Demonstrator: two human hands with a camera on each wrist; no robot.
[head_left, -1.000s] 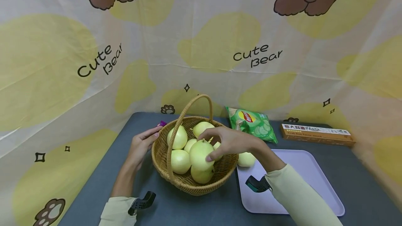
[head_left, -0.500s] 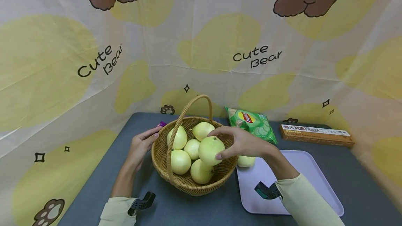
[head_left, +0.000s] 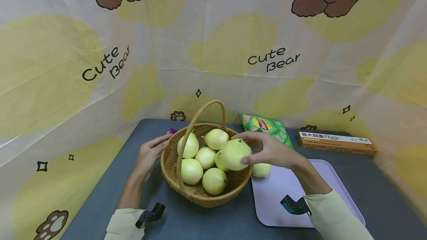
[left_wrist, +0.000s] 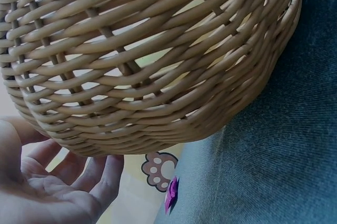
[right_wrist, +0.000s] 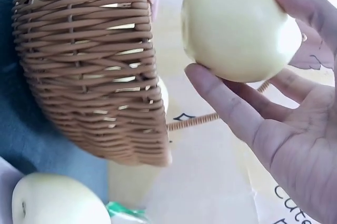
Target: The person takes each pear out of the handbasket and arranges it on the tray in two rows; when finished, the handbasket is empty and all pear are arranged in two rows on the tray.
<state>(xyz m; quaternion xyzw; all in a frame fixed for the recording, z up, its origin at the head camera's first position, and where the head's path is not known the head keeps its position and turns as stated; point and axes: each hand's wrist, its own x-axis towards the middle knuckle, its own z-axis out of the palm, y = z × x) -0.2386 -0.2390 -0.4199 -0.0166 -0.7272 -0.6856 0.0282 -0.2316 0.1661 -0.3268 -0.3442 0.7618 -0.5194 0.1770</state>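
Observation:
A wicker basket [head_left: 207, 200] with a tall arched handle stands at the table's middle, with several pale green pears [head_left: 191, 172] inside. My right hand [head_left: 267, 150] holds another pear [head_left: 236, 154] between thumb and fingers over the basket's right rim. In the right wrist view that pear [right_wrist: 237, 29] is above rim level, its lower side facing the basket wall [right_wrist: 95, 66]. At the left rim, my left hand [head_left: 150, 155] grips the basket with thumb and fingertips. The left wrist view shows its fingers [left_wrist: 108, 179] partly hidden behind the weave.
Right of the basket lies a lilac tray [head_left: 320, 195], a pear [head_left: 261, 170] at its back left corner. Behind are a green chip bag [head_left: 268, 129] and a long pasta box [head_left: 337, 143]. A small purple item [head_left: 171, 131] sits behind the left rim. Printed cloth [head_left: 213, 47] hangs behind.
My right hand has moved right with the pear, from over the basket's middle to its right rim, uncovering the pears below. The left hand has stayed at the left rim.

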